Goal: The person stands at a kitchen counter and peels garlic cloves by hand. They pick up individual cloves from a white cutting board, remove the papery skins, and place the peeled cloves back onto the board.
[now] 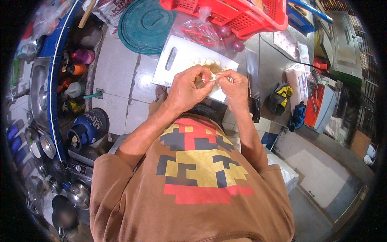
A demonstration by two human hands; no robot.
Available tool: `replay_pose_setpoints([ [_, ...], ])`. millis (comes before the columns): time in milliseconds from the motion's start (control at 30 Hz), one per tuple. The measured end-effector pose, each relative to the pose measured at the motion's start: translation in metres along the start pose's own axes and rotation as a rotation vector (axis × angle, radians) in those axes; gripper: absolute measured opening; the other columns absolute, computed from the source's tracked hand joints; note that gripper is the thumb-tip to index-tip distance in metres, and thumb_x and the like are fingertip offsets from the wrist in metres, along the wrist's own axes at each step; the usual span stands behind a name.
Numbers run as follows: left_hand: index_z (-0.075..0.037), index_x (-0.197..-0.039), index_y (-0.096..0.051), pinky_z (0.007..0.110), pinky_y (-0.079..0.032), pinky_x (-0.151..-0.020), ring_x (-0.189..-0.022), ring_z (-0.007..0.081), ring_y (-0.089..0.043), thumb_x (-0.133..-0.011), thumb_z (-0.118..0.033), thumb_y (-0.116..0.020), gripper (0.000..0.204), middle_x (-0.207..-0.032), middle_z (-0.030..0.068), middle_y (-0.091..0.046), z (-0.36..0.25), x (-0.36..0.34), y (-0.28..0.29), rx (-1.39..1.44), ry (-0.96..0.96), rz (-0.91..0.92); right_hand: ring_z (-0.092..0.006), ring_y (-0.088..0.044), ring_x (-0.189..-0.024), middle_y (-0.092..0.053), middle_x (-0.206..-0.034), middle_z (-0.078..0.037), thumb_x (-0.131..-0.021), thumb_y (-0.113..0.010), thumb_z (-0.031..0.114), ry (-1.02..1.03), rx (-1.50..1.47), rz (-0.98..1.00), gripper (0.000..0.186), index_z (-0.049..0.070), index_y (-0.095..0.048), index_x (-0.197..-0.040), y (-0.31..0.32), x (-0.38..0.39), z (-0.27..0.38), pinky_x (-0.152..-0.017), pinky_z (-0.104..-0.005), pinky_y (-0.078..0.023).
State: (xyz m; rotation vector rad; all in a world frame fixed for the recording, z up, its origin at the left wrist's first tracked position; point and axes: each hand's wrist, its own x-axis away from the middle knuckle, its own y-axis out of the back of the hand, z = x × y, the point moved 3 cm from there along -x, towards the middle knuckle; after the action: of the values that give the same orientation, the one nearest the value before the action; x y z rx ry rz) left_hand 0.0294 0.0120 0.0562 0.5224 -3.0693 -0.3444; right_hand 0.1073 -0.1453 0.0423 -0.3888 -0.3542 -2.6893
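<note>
Both my hands meet over a white cutting board (pixel 161 74) with a handle slot. My left hand (pixel 186 89) has its thumb and fingers closed in a pinch, and my right hand (pixel 235 86) pinches from the other side. Between the fingertips is a small pale piece that looks like a garlic clove (pixel 213 76), partly hidden by the fingers. More pale cloves (pixel 206 62) lie on the board just beyond my hands, around a brownish patch. Right of the board rests a large knife (pixel 252 66), its black handle toward me.
Beyond the board sit a plastic bag of red chilies (pixel 197 33), red onions (pixel 238 45) and a red plastic basket (pixel 242 20). A black and yellow bundle (pixel 279 99) lies at the right. A green round lid (pixel 145 26) and blue gas cylinder (pixel 94 124) are at the left.
</note>
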Motion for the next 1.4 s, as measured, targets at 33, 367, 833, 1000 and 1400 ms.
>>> replay_pose_setpoints([
  [33, -0.004, -0.097, -0.070, 0.025, -0.041, -0.052, -0.057, 0.0072, -0.049, -0.078, -0.007, -0.078, 0.020, -0.079, 0.0019, -0.066, 0.002, 0.001, -0.004, 0.000, -0.040, -0.029, -0.0024, -0.052, -0.067, -0.065, -0.075, 0.002, -0.082, -0.070, 0.006, 0.027, -0.004, -0.028, 0.008, -0.001, -0.073, -0.085, -0.003, 0.002, 0.001, -0.060, -0.0195, -0.041],
  [367, -0.004, -0.099, -0.074, 0.025, -0.039, -0.049, -0.054, 0.0067, -0.046, -0.080, -0.011, -0.077, 0.020, -0.078, 0.0053, -0.069, 0.007, -0.001, -0.003, -0.034, -0.068, -0.005, -0.0039, -0.054, -0.070, -0.067, -0.077, 0.001, -0.083, -0.069, 0.003, -0.021, -0.145, 0.065, 0.006, 0.000, -0.073, -0.085, -0.005, 0.002, -0.004, -0.064, -0.0202, -0.043],
  [833, -0.003, -0.092, -0.073, 0.023, -0.038, -0.050, -0.056, 0.0033, -0.046, -0.080, -0.010, -0.075, 0.014, -0.070, -0.0002, -0.065, 0.016, -0.009, 0.003, -0.011, 0.027, -0.012, -0.0051, -0.059, -0.072, -0.070, -0.077, -0.001, -0.082, -0.070, 0.006, 0.278, 0.249, 0.059, 0.008, 0.001, -0.073, -0.088, -0.008, 0.000, 0.011, -0.066, -0.0231, -0.048],
  [1000, -0.003, -0.092, -0.073, 0.023, -0.039, -0.051, -0.057, 0.0031, -0.047, -0.081, -0.009, -0.073, 0.013, -0.071, -0.0008, -0.066, 0.028, -0.012, 0.004, -0.009, 0.039, -0.032, -0.0043, -0.056, -0.069, -0.067, -0.076, 0.001, -0.084, -0.069, 0.005, 0.132, 0.110, -0.005, 0.008, 0.001, -0.072, -0.088, -0.006, -0.002, 0.008, -0.062, -0.0213, -0.045],
  [1400, -0.003, -0.098, -0.073, 0.026, -0.045, -0.058, -0.062, 0.0119, -0.056, -0.081, -0.012, -0.073, 0.019, -0.084, 0.0066, -0.069, 0.038, -0.013, 0.005, -0.163, -0.076, -0.018, -0.0045, -0.044, -0.063, -0.056, -0.083, -0.003, -0.089, -0.054, 0.004, -0.012, -0.529, 0.100, 0.008, 0.002, -0.061, -0.086, 0.012, -0.009, 0.000, -0.055, -0.0195, -0.036],
])
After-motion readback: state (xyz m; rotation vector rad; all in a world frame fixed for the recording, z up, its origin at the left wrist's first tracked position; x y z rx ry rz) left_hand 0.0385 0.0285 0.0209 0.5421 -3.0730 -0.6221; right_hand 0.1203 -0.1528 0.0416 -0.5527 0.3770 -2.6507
